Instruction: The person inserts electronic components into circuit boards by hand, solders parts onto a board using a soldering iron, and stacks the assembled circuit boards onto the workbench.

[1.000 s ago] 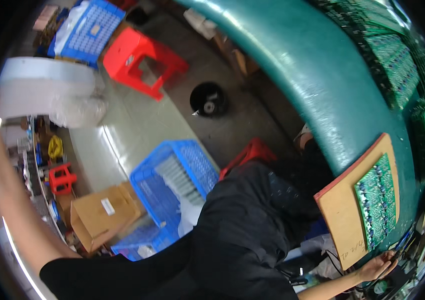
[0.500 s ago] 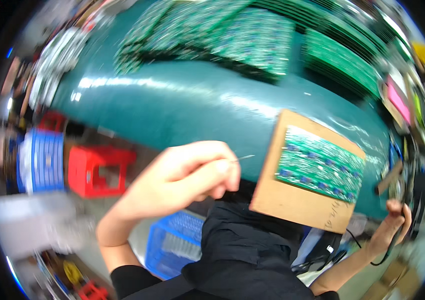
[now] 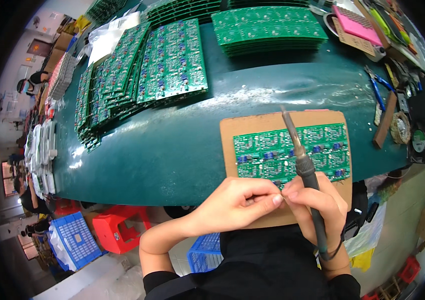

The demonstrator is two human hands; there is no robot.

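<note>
Cardboard sheet overhangs the table's near edge, right of middle; green circuit board lies flat on it. Components are already on the board; which joints are finished, or left, can't tell. Looks mid-work, iron not on the board. Left hand at board's near edge: thumb and index pinched together; whether something thin is between, too small to tell. Right hand: fingers wrapped around soldering iron, tip pointing away past the cardboard's far edge; its thumb and index ends meet the left's. Farther: blue-handled pliers toward table's right edge, fanned boards toward far left corner, neat board stack along far edge; probably other pieces, can't tell if done.
</note>
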